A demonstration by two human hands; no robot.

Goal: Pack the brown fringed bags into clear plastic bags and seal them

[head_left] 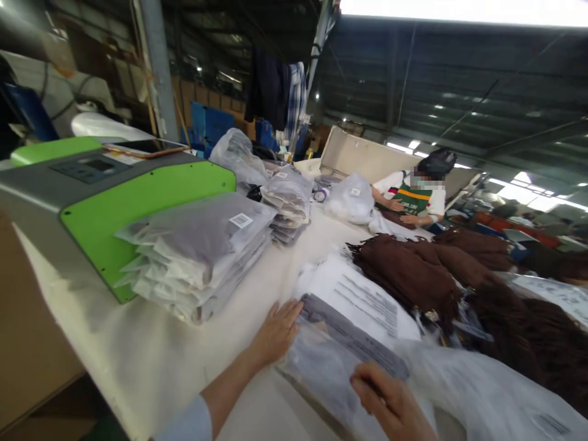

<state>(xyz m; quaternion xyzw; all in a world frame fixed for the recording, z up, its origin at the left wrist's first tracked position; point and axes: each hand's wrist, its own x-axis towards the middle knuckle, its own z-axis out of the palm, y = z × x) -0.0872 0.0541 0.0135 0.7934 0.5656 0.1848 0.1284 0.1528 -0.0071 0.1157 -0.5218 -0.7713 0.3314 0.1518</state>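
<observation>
Our right hand (pixel 388 395) is showing curled fingers over the bag (pixel 324 361); whether they're gripping, we cannot tell. Our left hand (pixel 278 331) is lying flat at its edge. We're judging it light, limp, slippery, best pinched beside the left fingertips.
</observation>
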